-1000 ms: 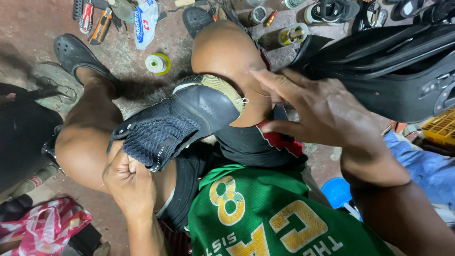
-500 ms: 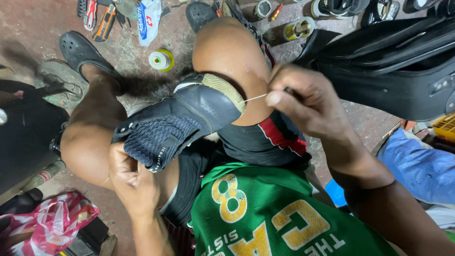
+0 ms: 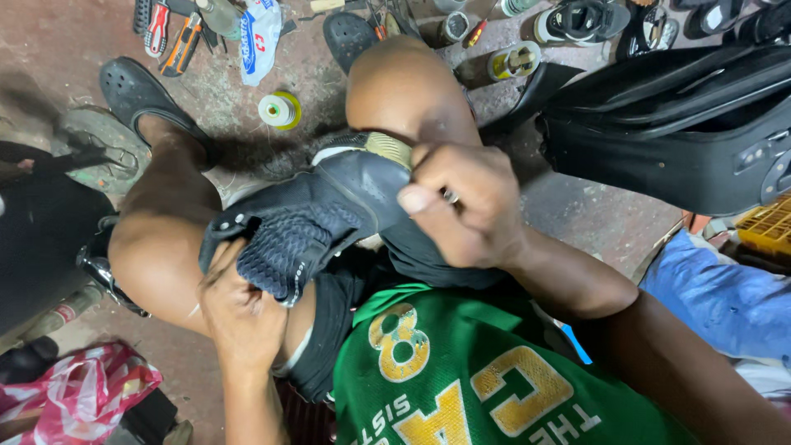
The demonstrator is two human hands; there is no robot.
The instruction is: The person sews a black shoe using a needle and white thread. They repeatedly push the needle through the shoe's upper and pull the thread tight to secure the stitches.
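Note:
A black sneaker (image 3: 317, 218) with a mesh toe and pale sole edge lies across my lap, between my bare knees. My left hand (image 3: 239, 309) grips its mesh toe end from below. Closed in a fist, my right hand (image 3: 461, 206) presses against the shoe's heel and sole edge, with a small metal tool just showing between the fingers. I cannot see any thread in this frame. I wear a green jersey with yellow characters.
A spool of pale thread (image 3: 278, 110) sits on the concrete floor ahead. Pliers and screwdrivers (image 3: 169, 33), tins (image 3: 512, 62) and other shoes (image 3: 581, 21) lie beyond. A black suitcase (image 3: 684, 124) stands at right, a pink plastic bag (image 3: 74, 395) at lower left.
My right hand, which was out to the right of the heel pulling a thread taut, has come back in and now presses in a fist against the shoe's heel. The left hand kept its grip.

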